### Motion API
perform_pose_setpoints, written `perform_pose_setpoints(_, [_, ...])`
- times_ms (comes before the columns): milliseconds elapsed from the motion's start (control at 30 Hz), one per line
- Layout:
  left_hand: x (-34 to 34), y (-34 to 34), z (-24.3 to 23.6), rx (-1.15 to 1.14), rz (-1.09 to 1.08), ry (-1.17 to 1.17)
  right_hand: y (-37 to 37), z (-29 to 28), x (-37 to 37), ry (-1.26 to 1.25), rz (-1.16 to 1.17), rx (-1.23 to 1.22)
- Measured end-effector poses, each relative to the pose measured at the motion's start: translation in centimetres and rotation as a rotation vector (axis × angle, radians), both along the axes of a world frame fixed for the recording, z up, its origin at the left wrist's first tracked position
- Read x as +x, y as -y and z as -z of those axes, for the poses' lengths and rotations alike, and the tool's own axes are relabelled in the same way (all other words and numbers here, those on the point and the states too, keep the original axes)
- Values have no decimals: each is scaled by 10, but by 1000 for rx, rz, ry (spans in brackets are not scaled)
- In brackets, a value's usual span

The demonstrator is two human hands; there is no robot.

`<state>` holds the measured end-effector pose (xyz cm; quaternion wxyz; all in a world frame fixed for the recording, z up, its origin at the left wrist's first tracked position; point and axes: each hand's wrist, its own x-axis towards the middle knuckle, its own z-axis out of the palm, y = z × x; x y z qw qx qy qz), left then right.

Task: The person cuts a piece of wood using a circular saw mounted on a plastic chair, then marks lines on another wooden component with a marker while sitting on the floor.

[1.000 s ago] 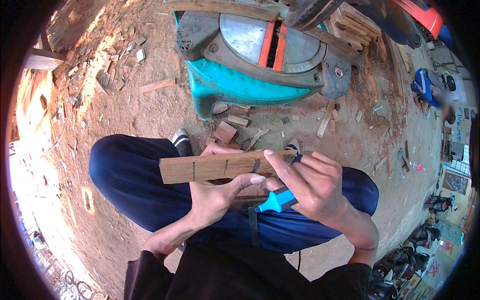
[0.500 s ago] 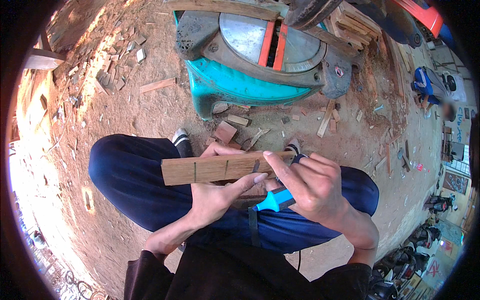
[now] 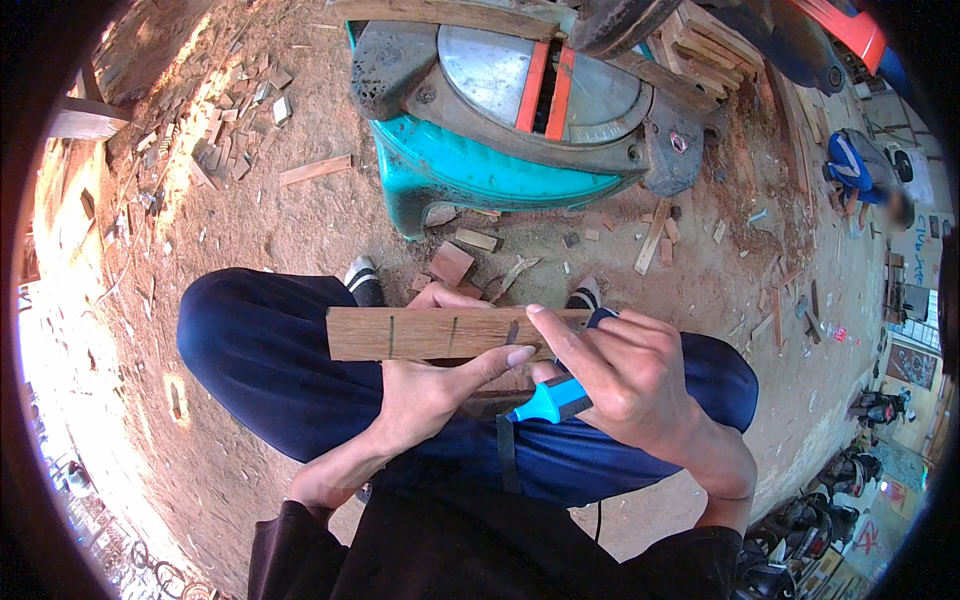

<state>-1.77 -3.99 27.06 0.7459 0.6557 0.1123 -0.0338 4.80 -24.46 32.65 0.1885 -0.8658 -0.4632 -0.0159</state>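
Note:
A short wooden board (image 3: 420, 334) with several dark marks drawn across it lies level above my lap. My left hand (image 3: 425, 400) is closed round it from below, with the thumb on its near edge and fingers behind it. My right hand (image 3: 635, 385) is at the board's right end, its index fingertip touching the top edge near the rightmost dark mark. Held in that same hand is a blue highlighter marker (image 3: 545, 402), its tip directed to the lower left, away from the board. The board's right end is partly hidden by my right hand.
Ahead of my feet stands a green miter saw base (image 3: 480, 165) with a round metal table (image 3: 490, 75). Wood offcuts (image 3: 452, 263) litter the dirt floor, with more at the far left. Stacked planks (image 3: 715, 50) lie behind the saw. Another person (image 3: 860, 175) crouches at far right.
The board has tilted slightly, its left end shifting a little and its marked face turning. Both hands keep nearly the same place and grip.

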Motion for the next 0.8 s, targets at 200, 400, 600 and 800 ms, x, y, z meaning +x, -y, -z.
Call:
perform_pose_setpoints(200, [1,0,-2,8,-2,-18,-1,0,0,-14,5,12])
perform_pose_setpoints(400, [1,1,-3,-97,-13,-117,-1,2,-2,-42,18,16])
perform_pose_setpoints(600, [0,-1,-3,-138,5,-145,-1,0,-1,-110,14,57])
perform_pose_setpoints(800, [-1,0,3,-106,4,-135,-1,3,0,-108,-6,62])
